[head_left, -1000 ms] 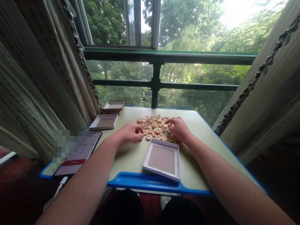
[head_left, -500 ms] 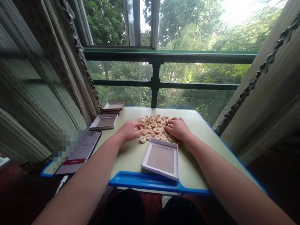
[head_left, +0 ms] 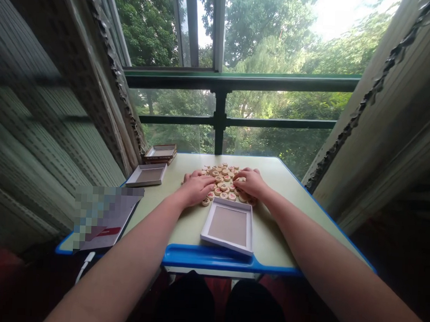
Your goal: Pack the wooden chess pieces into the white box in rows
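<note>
In the head view, on a pale table (head_left: 287,221) with a blue edge, round wooden pieces (head_left: 224,186) marked in red or dark signs, heaped loosely near the middle, a few lying on others
At the left side of the heap, left hand (head_left: 196,188), palm down, fingers loosely stretched across the pieces; cannot tell whether pinching any
At the right side, right hand (head_left: 251,183), fingers bent, tips among the pieces; cannot tell about a grip there either
Just on the near side of the heap, between the forearms, a shallow white box (head_left: 228,225), hollow side up, slightly askew
Farther left, another shallow box (head_left: 146,175), with a brown stack of boxes (head_left: 161,157) behind
Beside the left forearm, a partly blurred phone (head_left: 112,218)
Beyond the table, a green railing (head_left: 275,83) and trees (head_left: 269,49)
</note>
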Available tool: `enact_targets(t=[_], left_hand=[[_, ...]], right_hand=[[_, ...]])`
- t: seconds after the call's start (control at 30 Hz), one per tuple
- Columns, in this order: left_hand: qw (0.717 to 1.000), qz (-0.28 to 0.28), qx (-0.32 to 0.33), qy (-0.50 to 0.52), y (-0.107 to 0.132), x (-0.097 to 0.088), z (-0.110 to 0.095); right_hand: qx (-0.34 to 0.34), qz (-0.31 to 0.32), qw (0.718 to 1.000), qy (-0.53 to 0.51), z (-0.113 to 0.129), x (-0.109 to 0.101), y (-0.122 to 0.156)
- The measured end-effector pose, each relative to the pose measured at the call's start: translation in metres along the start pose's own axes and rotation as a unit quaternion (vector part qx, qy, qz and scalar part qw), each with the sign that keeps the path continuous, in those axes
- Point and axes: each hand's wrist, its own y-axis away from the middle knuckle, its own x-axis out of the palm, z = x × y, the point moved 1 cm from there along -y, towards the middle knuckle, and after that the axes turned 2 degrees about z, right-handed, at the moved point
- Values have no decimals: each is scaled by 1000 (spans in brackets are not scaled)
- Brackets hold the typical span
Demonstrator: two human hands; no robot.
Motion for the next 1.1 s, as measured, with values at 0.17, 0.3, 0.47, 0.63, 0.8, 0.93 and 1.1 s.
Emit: enact_targets(t=[0.17, 0.3, 0.47, 0.63, 0.8, 0.93, 1.1], left_hand=[[999, -3, -25, -22, 1, -2, 0], [998, 6, -44, -47, -1, -2, -1], [996, -7, -40, -73, -2, -4, -1], [996, -33, -39, -76, -4, -1, 0], [994, -42, -37, -96, -7, 1, 6], [992, -56, -46, -100, -9, 1, 10], [994, -62, -58, -72, -10, 0, 10]], right_hand=[[13, 8, 1000, 16, 3, -2, 1], [2, 19, 1000, 14, 4, -4, 1], [9, 10, 1000, 16, 3, -4, 0], [20, 8, 1000, 22, -2, 1, -3], [-25, 27, 998, 52, -4, 2, -6], [10, 12, 997, 70, -4, -4, -4], [59, 13, 998, 14, -1, -7, -1]])
